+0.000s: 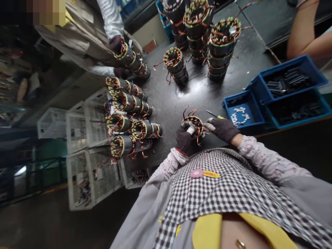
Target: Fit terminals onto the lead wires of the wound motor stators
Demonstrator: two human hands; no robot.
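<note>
A wound motor stator [193,123] with copper wires sticking up sits at the near edge of the dark table [178,97]. My left hand [184,138], in a dark glove, is closed round its near side. My right hand [222,128], also in a dark glove, is closed on a thin pointed tool with a yellow handle [214,115], right beside the stator.
Stators lie in rows on the left [129,121] and stand stacked at the back [199,31]. Blue bins [285,93] with small parts sit right. White crates [90,166] stand below left. Another person's gloved hands [118,45] hold stators at the back left; a bare arm [303,31] is at the far right.
</note>
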